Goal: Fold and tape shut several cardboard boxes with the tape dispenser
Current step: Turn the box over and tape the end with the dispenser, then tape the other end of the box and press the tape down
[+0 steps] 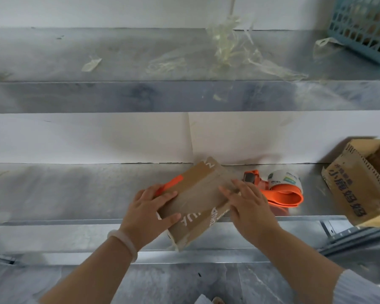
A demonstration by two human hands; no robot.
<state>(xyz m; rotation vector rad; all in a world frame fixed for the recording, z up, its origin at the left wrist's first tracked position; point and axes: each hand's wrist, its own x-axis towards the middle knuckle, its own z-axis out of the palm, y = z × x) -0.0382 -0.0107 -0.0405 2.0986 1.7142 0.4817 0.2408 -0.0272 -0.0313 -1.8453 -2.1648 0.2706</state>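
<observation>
A small brown cardboard box [198, 194] with white lettering and an orange mark lies tilted on the metal shelf [75, 189], its near end over the shelf's front edge. Clear tape covers its top. My left hand [149, 209] holds the box's left side, thumb curled over the near face. My right hand [248, 205] lies flat on the box's right edge, fingers straight, pressing the tape. The orange tape dispenser [279, 189] with its white tape roll rests on the shelf just right of my right hand.
A larger open cardboard box [360, 183] with dark lettering sits at the shelf's right end. On the upper shelf [119, 95] lie scraps of used clear tape [233, 51] and a blue plastic basket [364, 29]. A white wall backs the lower shelf.
</observation>
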